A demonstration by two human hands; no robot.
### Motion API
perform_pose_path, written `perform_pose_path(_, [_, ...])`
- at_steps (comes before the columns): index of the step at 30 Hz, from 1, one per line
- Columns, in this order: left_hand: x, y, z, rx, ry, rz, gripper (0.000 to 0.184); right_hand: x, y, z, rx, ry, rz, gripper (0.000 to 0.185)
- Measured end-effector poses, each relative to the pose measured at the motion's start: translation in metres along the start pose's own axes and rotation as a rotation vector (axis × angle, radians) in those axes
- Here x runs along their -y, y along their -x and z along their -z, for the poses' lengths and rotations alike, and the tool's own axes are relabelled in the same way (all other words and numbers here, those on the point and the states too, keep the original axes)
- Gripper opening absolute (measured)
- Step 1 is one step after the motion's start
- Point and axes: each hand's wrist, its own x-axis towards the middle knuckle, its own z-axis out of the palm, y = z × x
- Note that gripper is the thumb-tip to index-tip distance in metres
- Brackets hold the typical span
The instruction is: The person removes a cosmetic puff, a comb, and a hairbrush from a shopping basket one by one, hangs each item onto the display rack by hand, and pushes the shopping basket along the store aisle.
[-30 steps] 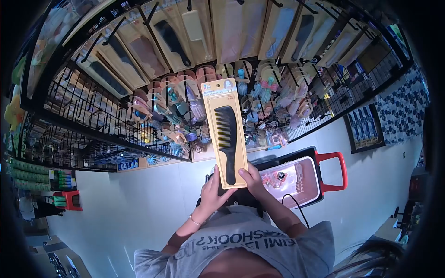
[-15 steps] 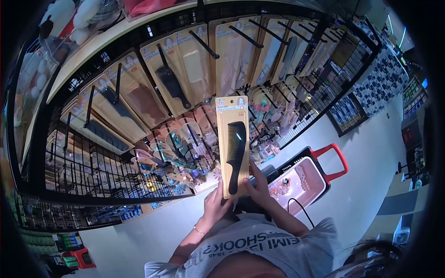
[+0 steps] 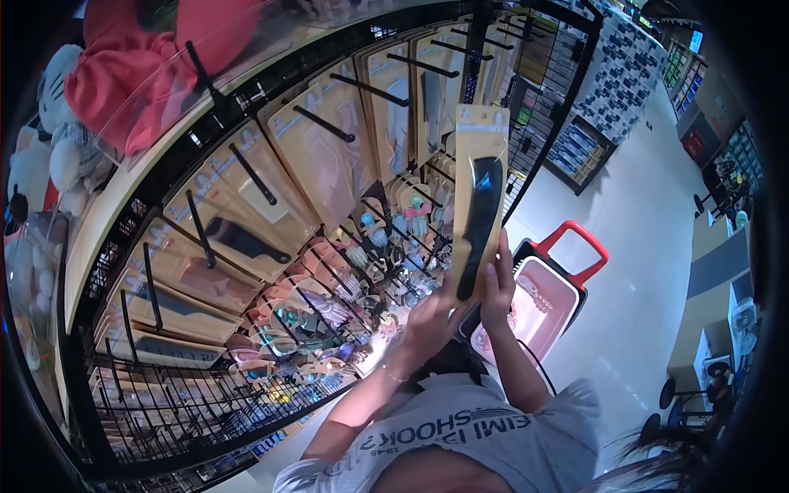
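Observation:
A black comb (image 3: 485, 197) in a tan cardboard pack with a clear front stands upright before me, tilted slightly to the right. Its lower left edge is gripped by my left hand (image 3: 431, 327), closed on the pack. My right hand (image 3: 497, 292) closes on the lower right edge; some of its fingers are hidden behind the card. To the left, a rack with black hooks (image 3: 251, 174) carries more packed combs, including one black wide comb (image 3: 245, 238) lying at a slant.
Hair clips and ties on cards (image 3: 329, 283) hang below the combs. A pink-lined basket (image 3: 549, 297) with a red handle (image 3: 575, 238) stands at my right, a few small items inside. Red fabric (image 3: 156, 82) and plush toys (image 3: 62, 156) sit behind a clear guard at upper left.
The comb pack has shifted right and up in view, with both hands still on it, and has turned to lean right. My view has swung, so the rack appears further left.

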Motion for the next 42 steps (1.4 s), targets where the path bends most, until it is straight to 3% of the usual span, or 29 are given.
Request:
perform_pose_path(5, [0.003, -0.074, -0.014, -0.07, -0.118, -0.174, 0.087, -0.018, -0.072, 0.014, -0.041, 0.034, 0.271, 0.049])
perform_pose_path(14, [0.02, -0.119, -0.039, -0.088, -0.269, -0.219, 0.085, -0.029, -0.132, 0.017, -0.028, -0.097, 0.175, 0.049])
perform_pose_path(27, [0.032, -0.128, -0.065, -0.049, -0.271, -0.222, 0.077, -0.067, -0.162, 0.027, 0.006, 0.035, 0.243, 0.048])
perform_pose_path(32, [0.035, -0.121, -0.069, -0.011, -0.272, -0.201, 0.078, -0.081, -0.162, 0.022, 0.038, -0.1, 0.181, 0.046])
perform_pose_path(35, [0.038, -0.122, -0.067, -0.017, -0.244, -0.164, 0.076, -0.078, -0.165, 0.019, 0.007, -0.017, 0.252, 0.044])
perform_pose_path(41, [0.039, -0.14, -0.056, -0.003, -0.293, -0.047, 0.075, -0.097, -0.183, 0.005, 0.002, -0.001, 0.184, 0.045])
perform_pose_path(42, [0.039, -0.142, -0.056, 0.044, -0.204, 0.063, 0.075, -0.1, -0.188, 0.003, 0.016, 0.016, 0.166, 0.045])
